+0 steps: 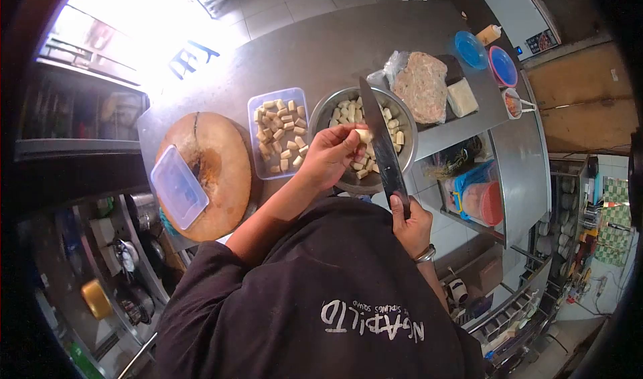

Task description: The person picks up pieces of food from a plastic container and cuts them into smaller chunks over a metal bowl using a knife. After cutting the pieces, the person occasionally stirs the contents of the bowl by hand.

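Note:
Over the near left part of a round metal bowl [409, 152], my left hand [328, 154] pinches a pale, peeled piece of food [364, 136]. The long dark blade of a knife [384, 144] lies right beside that piece and crosses above the bowl, its tip pointing away from me. My right hand [410, 225] is closed round the knife's handle at the bowl's near right. Many cut pale pieces [349, 111] lie in the bowl. More such pieces [278, 121] lie in a clear plastic container [254, 152] left of the bowl.
On the left a round wooden board [224, 208] carries a clear lid [179, 188]. Right of the bowl are a wrapped mottled slab [420, 87] and a pale block [462, 98]. Farther right stand a blue lid [471, 50], a pink-rimmed bowl [502, 67] and a bottle [489, 35].

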A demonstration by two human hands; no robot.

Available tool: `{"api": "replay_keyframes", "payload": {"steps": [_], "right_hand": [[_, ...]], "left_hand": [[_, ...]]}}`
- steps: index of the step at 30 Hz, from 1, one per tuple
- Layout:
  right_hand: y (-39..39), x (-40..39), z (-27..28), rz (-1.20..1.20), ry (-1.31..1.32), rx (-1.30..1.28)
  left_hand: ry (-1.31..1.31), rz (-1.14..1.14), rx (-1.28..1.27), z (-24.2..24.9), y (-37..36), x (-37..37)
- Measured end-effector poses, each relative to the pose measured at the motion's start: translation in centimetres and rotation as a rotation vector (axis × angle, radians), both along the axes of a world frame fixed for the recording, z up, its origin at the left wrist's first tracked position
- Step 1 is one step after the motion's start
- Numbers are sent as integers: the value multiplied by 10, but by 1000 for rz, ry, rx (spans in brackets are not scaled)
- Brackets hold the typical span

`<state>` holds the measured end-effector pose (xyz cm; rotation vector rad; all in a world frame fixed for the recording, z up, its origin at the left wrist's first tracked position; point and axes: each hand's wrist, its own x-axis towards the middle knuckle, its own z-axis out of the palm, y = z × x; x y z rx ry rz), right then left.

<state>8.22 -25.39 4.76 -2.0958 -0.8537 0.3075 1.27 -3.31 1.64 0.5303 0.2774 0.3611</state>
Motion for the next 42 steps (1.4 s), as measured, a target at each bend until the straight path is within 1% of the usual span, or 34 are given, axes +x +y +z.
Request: {"api": "replay_keyframes", "payload": {"steps": [1, 2, 4, 5, 7, 8, 10, 11, 13, 14, 16, 19, 22, 26, 32, 34, 35, 37, 41, 42], "right_hand": [[0, 0, -1, 12, -33, 14], [0, 1, -1, 11, -33, 15], [-1, 0, 0, 13, -1, -9], [-1, 0, 0, 13, 0, -10], [-1, 1, 0, 27, 7, -17], [-1, 0, 1, 27, 7, -17], [0, -1, 3, 26, -11, -9], [1, -1, 2, 26, -11, -9], [0, -2, -1, -44, -5, 60], [0, -2, 0, -44, -5, 61], [-1, -2, 1, -40, 18, 21], [-2, -2, 1, -8, 27, 22], [-1, -2, 2, 1, 25, 6], [0, -2, 2, 3, 23, 11], [1, -3, 5, 0, 47, 9], [2, -3, 8, 8, 50, -14], [2, -3, 8, 9, 51, -14], [2, -2, 6, 28, 51, -28], [1, -1, 3, 62, 57, -66], [2, -1, 3, 57, 42, -37]], "left_hand": [[-27, -22, 66, -3, 0, 0], [-27, -22, 67, -6, -1, -1], [28, -112, 170, -8, -1, -4], [29, -112, 169, -7, 0, -6], [128, -260, 438, -2, 3, -9], [128, -260, 438, -2, 3, -9], [47, -255, 266, -2, 1, -10], [47, -254, 267, -2, 1, -10], [-35, -79, 75, 3, -1, -8], [-36, -80, 76, 7, 0, -7], [39, 61, 53, 15, 4, -6], [-18, 75, 49, 6, 11, -5], [-28, 82, 39, 9, 10, -4], [-42, 62, 45, 7, 7, -5], [-64, -9, 138, 3, -2, -6], [21, -55, 231, 3, -5, -7], [22, -54, 230, 3, -5, -8], [64, -163, 301, 5, -2, -9], [158, -187, 372, 11, 2, -20], [238, -126, 410, 12, 6, -25]]}}
